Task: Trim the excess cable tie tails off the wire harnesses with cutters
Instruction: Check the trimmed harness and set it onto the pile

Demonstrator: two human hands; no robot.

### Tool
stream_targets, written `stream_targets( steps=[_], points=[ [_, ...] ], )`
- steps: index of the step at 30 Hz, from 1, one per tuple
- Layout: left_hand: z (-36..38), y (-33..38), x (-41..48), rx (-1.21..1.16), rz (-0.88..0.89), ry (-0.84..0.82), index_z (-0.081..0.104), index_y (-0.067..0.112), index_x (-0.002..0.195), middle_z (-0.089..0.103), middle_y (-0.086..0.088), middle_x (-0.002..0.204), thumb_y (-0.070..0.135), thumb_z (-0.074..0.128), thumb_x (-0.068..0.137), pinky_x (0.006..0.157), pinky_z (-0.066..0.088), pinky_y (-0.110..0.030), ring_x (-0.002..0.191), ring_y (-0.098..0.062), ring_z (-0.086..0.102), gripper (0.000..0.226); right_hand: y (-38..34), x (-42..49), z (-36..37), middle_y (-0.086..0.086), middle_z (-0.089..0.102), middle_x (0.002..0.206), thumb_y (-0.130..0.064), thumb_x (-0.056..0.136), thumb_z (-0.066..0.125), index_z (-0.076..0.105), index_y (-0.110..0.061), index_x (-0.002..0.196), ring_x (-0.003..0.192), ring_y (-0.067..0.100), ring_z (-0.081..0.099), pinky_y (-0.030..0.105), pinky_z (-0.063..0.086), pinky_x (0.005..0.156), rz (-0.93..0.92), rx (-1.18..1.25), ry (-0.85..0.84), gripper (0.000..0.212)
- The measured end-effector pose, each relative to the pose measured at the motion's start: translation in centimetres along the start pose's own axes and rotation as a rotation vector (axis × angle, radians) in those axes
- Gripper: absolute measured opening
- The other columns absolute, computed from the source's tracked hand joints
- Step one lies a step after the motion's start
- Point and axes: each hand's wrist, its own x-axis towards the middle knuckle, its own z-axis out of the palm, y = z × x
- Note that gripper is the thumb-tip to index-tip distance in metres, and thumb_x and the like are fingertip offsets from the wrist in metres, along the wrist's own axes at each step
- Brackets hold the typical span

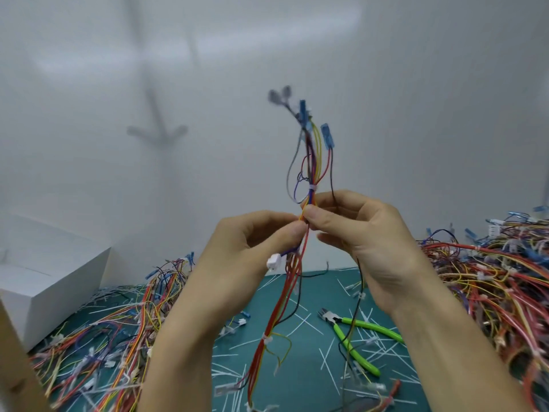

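The left grip (252,242) and the right grip (362,233) meet at the centre of the view. Each pinches the same wire harness (310,200) between thumb and fingertips, the right just above the left and touching it. The harness stands nearly upright. At 12 o'clock from the pinch a white cable tie (312,189) binds the red, yellow, blue and purple wires, which fan out above it to blue connectors (326,135), blurred at the top. At 6 o'clock the bundle hangs past a white connector (274,261) beside the left thumb, down to a second cable tie (266,340) low over the table (309,379). The green-handled cutters (368,324) lie untouched on the green table at 5 o'clock from the hands, handles spread and nose pointing toward 10 o'clock. White cut tails (300,325) are scattered all around them. A heap of harnesses (490,286) fills the 3 o'clock side, and a flatter heap (118,337) spreads at 8 o'clock. At 9 o'clock a white box (53,286) sits on the table near the wall, touching that flatter heap; what it holds cannot be told. A brown cardboard edge (15,367) cuts the corner at 7 o'clock.
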Motion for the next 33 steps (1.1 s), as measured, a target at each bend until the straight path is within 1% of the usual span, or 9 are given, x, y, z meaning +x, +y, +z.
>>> stream_targets(
  steps=[3,6,9,13,16,20,23,27,33],
  points=[
    [0.0,-0.1,0.0,-0.023,0.008,-0.024,0.077,0.019,0.097,0.078,0.005,0.087,0.022,0.071,0.084,0.073,0.051,-0.01,0.087,-0.007,0.074,0.015,0.2,-0.2,0.5,0.006,0.072,0.078,-0.011,0.079,0.076,0.073,-0.006,0.091,0.069,0.003,0.065,0.01,0.048,0.062,-0.025,-0.035,-0.014,0.013],
    [-0.6,-0.2,-0.1,-0.032,0.031,-0.017,0.078,0.018,0.092,0.078,0.0,0.081,0.013,0.071,0.085,0.071,0.052,-0.011,0.082,-0.01,0.075,0.01,0.3,-0.2,0.6,0.016,0.071,0.088,-0.016,0.079,0.078,0.075,-0.011,0.092,0.071,0.002,0.064,0.008,0.047,0.062,-0.016,-0.099,-0.024,0.015],
    [-0.8,-0.5,-0.1,-0.065,0.056,0.055,0.079,0.019,0.089,0.078,-0.002,0.08,0.01,0.071,0.085,0.07,0.054,-0.013,0.081,-0.012,0.075,0.013,0.2,-0.3,0.7,0.006,0.075,0.093,-0.022,0.081,0.076,0.076,-0.015,0.096,0.077,0.001,0.068,0.009,0.048,0.065,-0.018,-0.133,-0.077,0.017],
    [-0.9,-1.1,0.3,-0.26,0.003,0.224,0.08,0.018,0.084,0.078,-0.009,0.082,0.021,0.071,0.074,0.076,0.061,-0.027,0.081,-0.02,0.076,0.014,0.1,-0.1,-0.1,-0.006,0.073,0.108,-0.047,0.062,0.076,0.071,-0.025,0.111,0.094,0.001,0.068,0.02,0.052,0.079,-0.008,-0.221,-0.06,0.054],
    [-1.6,-1.3,0.4,-0.411,-0.037,0.326,0.077,0.01,0.086,0.077,-0.014,0.083,0.02,0.07,0.072,0.067,0.06,-0.026,0.077,-0.024,0.076,0.019,-0.2,0.0,-1.0,-0.005,0.069,0.112,-0.048,0.053,0.077,0.068,-0.026,0.114,0.098,0.005,0.068,0.032,0.054,0.092,0.008,-0.22,-0.029,0.065],
    [-2.6,-1.4,0.4,-0.498,-0.048,0.417,0.074,0.007,0.09,0.077,-0.01,0.082,0.02,0.069,0.07,0.063,0.058,-0.023,0.077,-0.022,0.075,0.024,-0.4,-0.1,-1.6,0.008,0.07,0.1,-0.042,0.054,0.081,0.065,-0.015,0.104,0.084,0.019,0.073,0.033,0.061,0.08,0.043,-0.232,-0.04,0.059],
    [-2.9,-1.4,0.3,-0.518,-0.031,0.45,0.073,0.008,0.091,0.077,-0.009,0.082,0.02,0.068,0.071,0.062,0.058,-0.022,0.076,-0.021,0.075,0.023,-0.7,-0.4,-1.3,0.01,0.075,0.084,-0.037,0.063,0.078,0.066,-0.009,0.091,0.075,0.024,0.075,0.029,0.061,0.069,0.095,-0.241,-0.208,0.041],
    [-2.7,-1.2,0.3,-0.525,-0.008,0.483,0.072,0.01,0.09,0.077,-0.005,0.079,0.02,0.068,0.073,0.061,0.058,-0.021,0.075,-0.02,0.076,0.02,-0.6,-0.7,-0.4,0.003,0.078,0.087,-0.032,0.077,0.077,0.064,-0.01,0.088,0.085,0.016,0.075,0.03,0.059,0.077,0.143,-0.375,-0.352,0.028],
    [-2.4,-1.1,0.3,-0.543,-0.012,0.516,0.072,0.009,0.092,0.077,-0.005,0.08,0.019,0.069,0.074,0.062,0.057,-0.02,0.074,-0.019,0.076,0.02,-0.3,-0.7,0.5,0.001,0.078,0.084,-0.033,0.082,0.076,0.051,-0.014,0.09,0.081,0.019,0.075,0.044,0.058,0.081,0.141,-0.401,-0.228,0.032]
  ],
)
